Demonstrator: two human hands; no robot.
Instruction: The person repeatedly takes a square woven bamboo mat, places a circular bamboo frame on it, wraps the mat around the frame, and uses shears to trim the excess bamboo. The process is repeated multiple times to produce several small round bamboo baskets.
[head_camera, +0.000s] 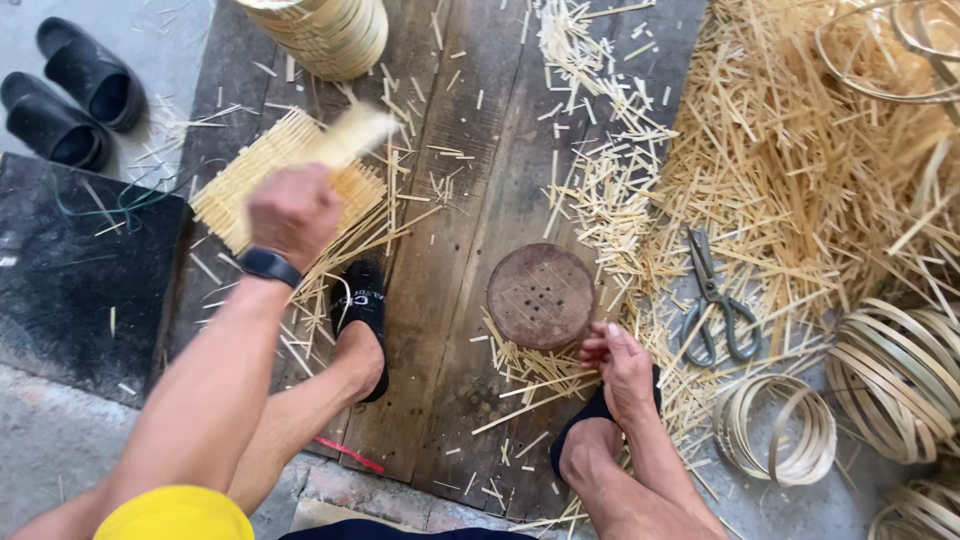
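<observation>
My left hand (293, 212), with a dark watch on the wrist, is closed on a blurred bamboo piece (348, 137) raised over a woven mat of bamboo slats (232, 193) lying on dark wooden planks (455, 210). My right hand (620, 362) reaches down to loose bamboo sticks (535, 368) beside a round brown wooden block (541, 295); its fingers touch the sticks. My feet in black slippers rest on the planks, one below each hand.
Scissors (715, 300) lie to the right amid a large heap of bamboo splints (800, 170). Coiled bamboo hoops (780, 430) lie at the lower right, a stack of bamboo rings (330, 35) at the top, and a pair of black slippers (72, 92) at the upper left.
</observation>
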